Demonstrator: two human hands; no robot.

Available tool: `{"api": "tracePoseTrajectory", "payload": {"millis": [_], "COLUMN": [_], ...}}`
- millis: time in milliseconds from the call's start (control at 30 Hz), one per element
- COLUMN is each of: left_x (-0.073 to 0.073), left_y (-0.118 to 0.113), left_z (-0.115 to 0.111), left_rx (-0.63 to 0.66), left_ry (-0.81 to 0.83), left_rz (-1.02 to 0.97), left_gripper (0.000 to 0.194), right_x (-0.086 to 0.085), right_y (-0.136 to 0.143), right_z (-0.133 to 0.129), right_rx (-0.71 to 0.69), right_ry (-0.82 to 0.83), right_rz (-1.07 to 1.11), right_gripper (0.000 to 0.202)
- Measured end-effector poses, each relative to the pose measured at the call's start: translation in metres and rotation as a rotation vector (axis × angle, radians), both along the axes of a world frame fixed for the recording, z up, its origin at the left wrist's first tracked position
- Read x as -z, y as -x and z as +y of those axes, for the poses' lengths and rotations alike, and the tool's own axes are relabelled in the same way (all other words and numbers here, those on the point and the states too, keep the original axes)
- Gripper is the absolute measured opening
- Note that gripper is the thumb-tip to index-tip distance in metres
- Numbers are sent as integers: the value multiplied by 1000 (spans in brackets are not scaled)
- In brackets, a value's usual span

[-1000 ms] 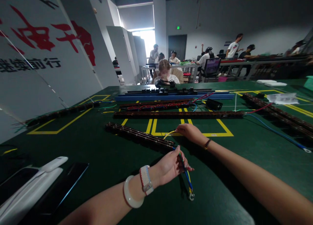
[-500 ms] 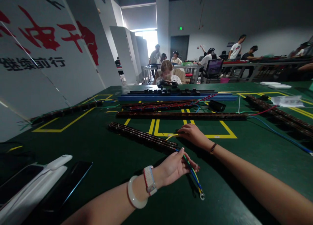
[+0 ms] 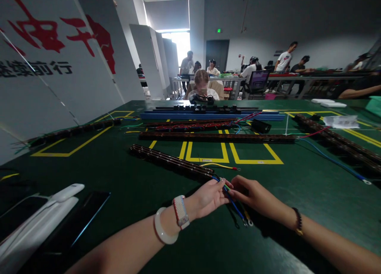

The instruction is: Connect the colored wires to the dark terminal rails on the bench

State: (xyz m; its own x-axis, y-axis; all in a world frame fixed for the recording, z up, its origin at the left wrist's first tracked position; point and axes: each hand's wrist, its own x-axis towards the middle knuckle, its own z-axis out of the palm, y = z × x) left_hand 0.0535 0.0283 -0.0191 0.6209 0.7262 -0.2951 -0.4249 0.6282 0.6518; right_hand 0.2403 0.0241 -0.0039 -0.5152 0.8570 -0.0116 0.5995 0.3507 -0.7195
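Note:
A dark slotted bar (image 3: 169,161) lies at a slant on the green table, wires coming out of its near right end. My left hand (image 3: 206,198), wearing a woven band and a white bangle, pinches these wires close to the bar's end. Touching the same bunch from the right is my right hand (image 3: 256,194), thumb and fingers closed on the green-yellow wire. A blue wire (image 3: 237,209) hangs down below both hands, and a ring terminal (image 3: 250,223) shows at the bunch's end. Apart from them, a yellow wire (image 3: 222,165) with a red-sleeved terminal rests on the table.
Behind lie another long dark bar (image 3: 214,137), a bar with red wires (image 3: 190,125) and blue rails (image 3: 208,115). More dark bars flank the right and left sides. A phone (image 3: 89,214) and white devices (image 3: 56,210) lie at the near left. A person sits across the table.
My right hand has let go of the yellow wire and come down to the bunch at my left hand. The yellow wire now lies on the table. The left hand keeps its hold.

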Motion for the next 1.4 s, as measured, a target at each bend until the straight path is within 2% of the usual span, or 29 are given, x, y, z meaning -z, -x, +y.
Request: {"api": "tracePoseTrajectory", "payload": {"millis": [167, 300, 433, 500, 633, 800, 933, 1033, 1167, 1267, 1400], "left_x": [-2, -6, -6, -6, -5, -4, 1, 5, 8, 7, 3], "left_y": [-1, -3, -3, -2, -1, 0, -1, -3, -3, 0, 2], "left_z": [-2, -4, -5, -5, -5, -6, -5, -3, -2, -3, -4], "left_rx": [-7, -29, -23, -1, 32, 33, 32, 20, 7, 11, 57], "left_ry": [-17, -26, -35, -47, -71, -88, -112, -127, -128, -124, -121], "left_rz": [20, 44, 24, -1, -8, 87, 113, 160, 174, 141, 141], "left_gripper": [15, 14, 15, 20, 25, 25, 25, 26, 30, 30, 28], "right_x": [-4, 2, 4, -1, -18, -32, -49, -68, -86, -83, -65], "right_y": [-2, -5, -15, -22, -31, -35, -32, -17, 21, 59, 107], "right_z": [4, 4, 8, 13, 22, 33, 39, 38, 38, 46, 63], "right_rx": [-13, 8, 23, 45, 93, 159, 219, 188, 83, -45, -184], "right_ry": [41, 85, -14, -58, -34, -147, -94, -63, -100, -213, -419], "right_rz": [-1, 21, -22, -64, -112, -186, -76, 63, 164, 148, -14], "right_gripper": [25, 28, 26, 25, 33, 31, 27, 23, 31, 32, 23]}}
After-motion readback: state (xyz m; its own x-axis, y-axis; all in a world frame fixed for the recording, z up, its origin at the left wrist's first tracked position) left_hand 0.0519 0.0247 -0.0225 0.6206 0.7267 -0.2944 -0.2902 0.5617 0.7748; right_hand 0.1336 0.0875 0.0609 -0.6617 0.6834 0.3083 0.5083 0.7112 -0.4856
